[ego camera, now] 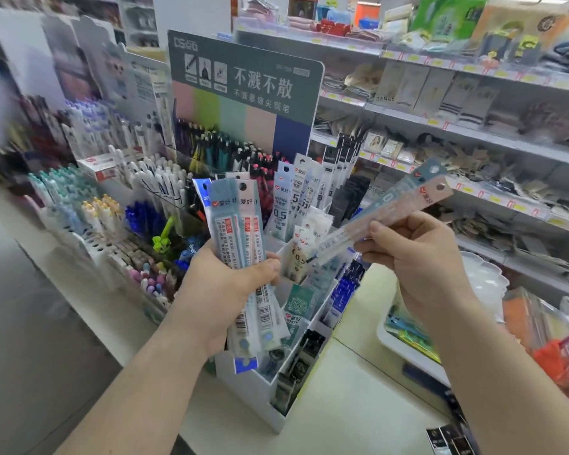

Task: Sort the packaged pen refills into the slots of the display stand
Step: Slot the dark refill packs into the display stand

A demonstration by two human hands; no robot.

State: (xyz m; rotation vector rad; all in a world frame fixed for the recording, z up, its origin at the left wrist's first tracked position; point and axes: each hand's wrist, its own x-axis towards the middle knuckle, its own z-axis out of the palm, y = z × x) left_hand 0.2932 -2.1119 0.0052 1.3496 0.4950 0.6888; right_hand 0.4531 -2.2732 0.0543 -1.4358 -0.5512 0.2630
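My left hand (225, 290) grips a fanned bunch of packaged pen refills (240, 224), held upright over the white display stand (276, 412). My right hand (418, 254) pinches two more refill packs (395, 206), one blue-grey and one pink, tilted up to the right above the stand. Several refill packs (296, 192) stand in the stand's rear slots. Lower slots hold darker packs.
A green pen display board (243, 83) rises behind the stand, with rows of pens (145, 178) to its left. Shop shelves (473, 133) of packaged goods fill the right. A white tray (404, 353) lies on the counter at right.
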